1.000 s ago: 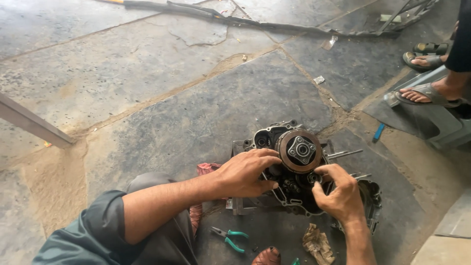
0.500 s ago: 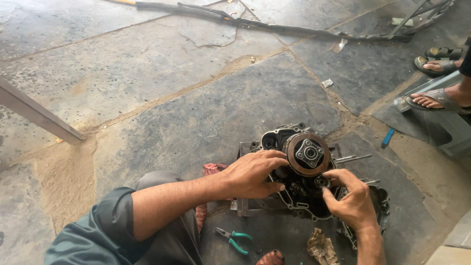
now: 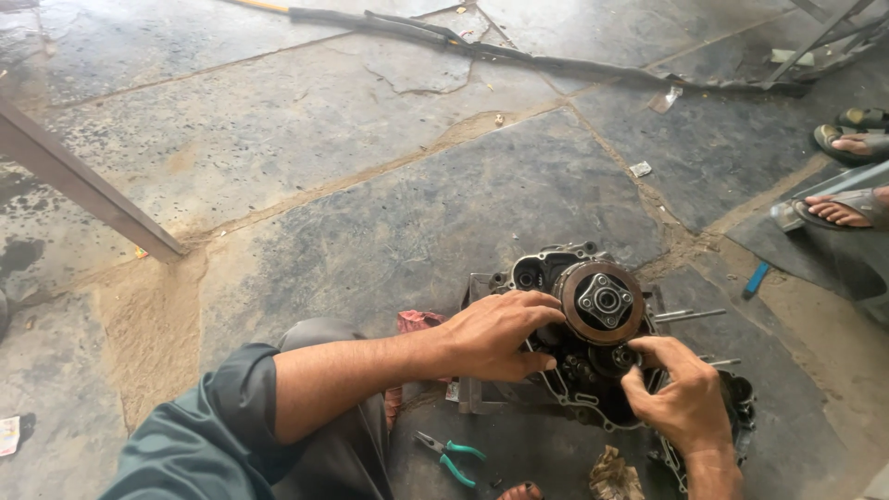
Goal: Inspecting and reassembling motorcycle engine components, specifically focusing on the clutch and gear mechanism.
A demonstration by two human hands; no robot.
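Head view, single cam, looking down at stone floor (image 3: 370, 185).

Item 1 – left hand (image 3: 495, 335): forearm comes in from lower left, sleeve pushed up past elbow, wrist roughly level. Hand lies palm-down across the left side of the engine case (image 3: 593, 370). Fingers bent, loosely spread, tips hooked at the rim of the clutch drum (image 3: 604, 301). I read it as a bracing grip, not a closed fist; touching drum edge and case.

Item 2 – right hand (image 3: 681, 398): forearm rises from bottom edge, wrist bent inward. Thumb and forefinger pressed together on a small round part just under the drum; can't tell what the part is. Other fingers curled, not touching the drum.

Item 3 – vs. 0.5 s ago: both hands at the same spots on the engine. Left grip unchanged. Right-hand fingertips seem closer in on the small part. Cam has shifted a bit, so the engine sits slightly differently in frame.

Item 4 – engine case: dark, open, lies flat on floor in front of my knee, lower right of frame. Drum is round, brown-rimmed, w/ grey hub, sits on top at upper side.

Item 5 – nearby: green-handled pliers (image 3: 451, 456) on floor below left forearm, apart from hands. Red rag (image 3: 417, 322) just behind left wrist. Another person's sandalled foot (image 3: 838, 211) at right edge, well apart.
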